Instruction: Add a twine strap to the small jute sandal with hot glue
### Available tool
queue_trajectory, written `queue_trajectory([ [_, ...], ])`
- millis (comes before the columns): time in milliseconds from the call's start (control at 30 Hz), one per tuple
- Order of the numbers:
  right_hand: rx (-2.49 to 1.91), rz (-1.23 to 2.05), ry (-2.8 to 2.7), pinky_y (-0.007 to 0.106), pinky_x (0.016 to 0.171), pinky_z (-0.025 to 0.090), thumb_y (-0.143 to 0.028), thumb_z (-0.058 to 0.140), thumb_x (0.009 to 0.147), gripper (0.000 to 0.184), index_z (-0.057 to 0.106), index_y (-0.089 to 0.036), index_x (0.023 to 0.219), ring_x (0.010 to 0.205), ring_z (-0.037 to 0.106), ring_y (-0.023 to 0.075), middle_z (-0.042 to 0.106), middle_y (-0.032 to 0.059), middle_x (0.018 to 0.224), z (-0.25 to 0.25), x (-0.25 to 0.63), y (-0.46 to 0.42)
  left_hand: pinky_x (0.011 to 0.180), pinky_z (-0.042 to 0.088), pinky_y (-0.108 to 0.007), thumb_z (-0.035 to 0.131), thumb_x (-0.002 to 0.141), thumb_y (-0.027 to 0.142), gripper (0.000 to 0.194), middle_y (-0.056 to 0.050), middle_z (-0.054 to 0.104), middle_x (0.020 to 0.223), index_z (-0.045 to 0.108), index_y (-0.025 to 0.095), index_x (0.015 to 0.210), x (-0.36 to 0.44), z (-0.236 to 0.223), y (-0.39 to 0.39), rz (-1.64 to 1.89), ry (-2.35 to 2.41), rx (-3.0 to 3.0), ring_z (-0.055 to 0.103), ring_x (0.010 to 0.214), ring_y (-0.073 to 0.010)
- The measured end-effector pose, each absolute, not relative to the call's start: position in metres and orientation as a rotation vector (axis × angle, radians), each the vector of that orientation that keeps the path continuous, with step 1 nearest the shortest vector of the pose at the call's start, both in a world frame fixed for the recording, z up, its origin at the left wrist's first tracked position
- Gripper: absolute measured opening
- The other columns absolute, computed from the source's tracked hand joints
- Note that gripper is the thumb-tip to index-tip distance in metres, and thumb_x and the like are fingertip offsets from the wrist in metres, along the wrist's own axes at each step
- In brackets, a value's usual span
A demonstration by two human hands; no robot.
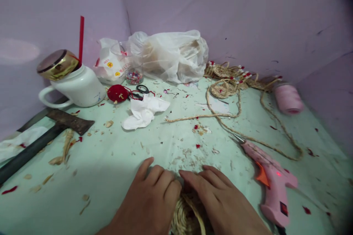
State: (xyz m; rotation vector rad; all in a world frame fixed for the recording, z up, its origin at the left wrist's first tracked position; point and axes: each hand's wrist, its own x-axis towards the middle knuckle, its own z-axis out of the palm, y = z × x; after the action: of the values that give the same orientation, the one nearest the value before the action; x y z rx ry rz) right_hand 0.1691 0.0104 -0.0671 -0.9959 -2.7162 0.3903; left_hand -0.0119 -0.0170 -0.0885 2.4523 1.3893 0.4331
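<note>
At the table's near edge my left hand (157, 194) and my right hand (217, 198) close around a coiled straw-coloured rope piece (182, 216). Its top shows between them, with a loose strip curving along its right side; the rest is hidden by my hands and the frame's bottom edge. My left fingers are curled against its left and far side, while the right fingers bend over its far right side. To the right of my right hand lies a pink hot glue gun (271, 180) with an orange trigger and a lit red light.
A hammer-like tool (68, 121) lies at left beside a white mug (79, 88). Behind are a red yarn ball (117, 93), scissors (142, 89), crumpled tissue (145, 112), a plastic bag (176, 57), braided rope (193, 117) and a pink thread spool (288, 98). Scraps litter the green tabletop (110, 176).
</note>
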Motion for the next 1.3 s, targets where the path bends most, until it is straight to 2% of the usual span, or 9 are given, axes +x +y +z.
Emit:
queue_trajectory([
  [233,-1.011,0.444,-2.721,0.047,0.081,0.048,-0.022,0.053,0.071,0.056,0.033,-0.016,0.122,0.079,0.064,0.0258,0.068,0.0093,0.092,-0.072,0.169,0.009,0.094,0.028,-0.047,0.047,0.078,0.032,0.015,0.000,0.060,0.076,0.056,0.023,0.085,-0.012,-0.087,-0.017,0.412,1.380,2.426,0.050,0.074,-0.0191],
  [333,-1.029,0.459,-2.688,0.049,0.084,0.047,-0.018,0.055,0.068,0.068,0.024,-0.018,0.128,0.085,0.063,0.0277,0.067,0.0103,0.095,-0.069,0.173,0.004,0.095,0.029,-0.049,0.057,0.066,0.050,0.036,-0.003,0.059,0.081,0.057,0.020,0.085,-0.014,-0.084,-0.017,0.368,1.360,2.390,0.051,0.077,-0.0216],
  [467,-1.049,0.584,-2.559,0.054,0.097,0.035,-0.025,0.065,0.064,0.087,0.015,-0.027,0.136,0.112,0.050,0.0324,0.054,0.0115,0.123,-0.053,0.190,-0.006,0.098,0.026,-0.051,0.069,0.052,0.052,0.062,-0.007,0.059,0.092,0.056,0.016,0.100,-0.017,-0.074,-0.017,0.284,1.353,2.332,0.052,0.087,-0.0254],
  [600,-1.440,0.736,-2.116,0.045,0.086,0.046,-0.035,0.062,0.072,0.070,0.028,-0.032,0.133,0.116,0.047,0.0310,0.043,0.0090,0.133,-0.034,0.217,-0.006,0.101,0.023,-0.055,0.070,0.050,0.055,0.088,-0.012,0.057,0.109,0.044,0.016,0.123,-0.023,-0.056,-0.020,0.332,1.331,2.337,0.049,0.101,-0.0313],
  [700,-1.640,0.832,-1.768,0.033,0.064,0.053,-0.037,0.052,0.078,0.040,0.046,-0.024,0.116,0.084,0.062,0.0222,0.061,0.0089,0.103,-0.028,0.236,-0.004,0.100,0.028,-0.051,0.068,0.062,0.042,0.064,-0.009,0.052,0.118,0.048,0.023,0.119,-0.031,-0.043,-0.023,0.379,1.352,2.323,0.044,0.111,-0.0304],
  [800,-1.718,1.035,-1.948,0.030,0.061,0.050,-0.025,0.055,0.073,0.024,0.056,-0.021,0.097,0.068,0.059,0.0165,0.063,0.0042,0.084,-0.026,0.243,-0.010,0.099,0.033,-0.044,0.056,0.071,0.021,0.043,-0.006,0.050,0.119,0.050,0.025,0.113,-0.031,-0.038,-0.028,0.447,1.367,2.326,0.042,0.115,-0.0251],
  [1000,-1.577,0.768,-2.246,0.036,0.085,0.041,-0.014,0.064,0.061,0.056,0.050,-0.020,0.115,0.099,0.053,0.0230,0.057,0.0068,0.112,-0.029,0.221,-0.029,0.100,0.030,-0.046,0.057,0.066,0.024,0.064,-0.012,0.044,0.126,0.037,0.017,0.126,0.003,-0.041,-0.042,0.416,1.421,2.435,0.038,0.116,-0.0284],
  [1100,-1.552,0.727,-2.282,0.037,0.088,0.039,-0.014,0.062,0.063,0.061,0.045,-0.016,0.122,0.104,0.051,0.0245,0.055,0.0100,0.115,-0.033,0.213,-0.030,0.099,0.025,-0.050,0.053,0.069,0.027,0.052,-0.014,0.051,0.115,0.046,0.011,0.118,0.027,-0.039,-0.045,0.316,1.594,2.495,0.043,0.108,-0.0297],
  [1300,-1.608,0.689,-2.277,0.037,0.086,0.039,-0.015,0.059,0.064,0.067,0.038,-0.010,0.128,0.105,0.051,0.0262,0.057,0.0132,0.113,-0.037,0.210,-0.030,0.089,0.030,-0.048,0.048,0.071,0.026,0.026,-0.010,0.057,0.092,0.059,0.015,0.091,0.047,-0.032,-0.041,0.118,1.699,2.539,0.050,0.093,-0.0280],
])
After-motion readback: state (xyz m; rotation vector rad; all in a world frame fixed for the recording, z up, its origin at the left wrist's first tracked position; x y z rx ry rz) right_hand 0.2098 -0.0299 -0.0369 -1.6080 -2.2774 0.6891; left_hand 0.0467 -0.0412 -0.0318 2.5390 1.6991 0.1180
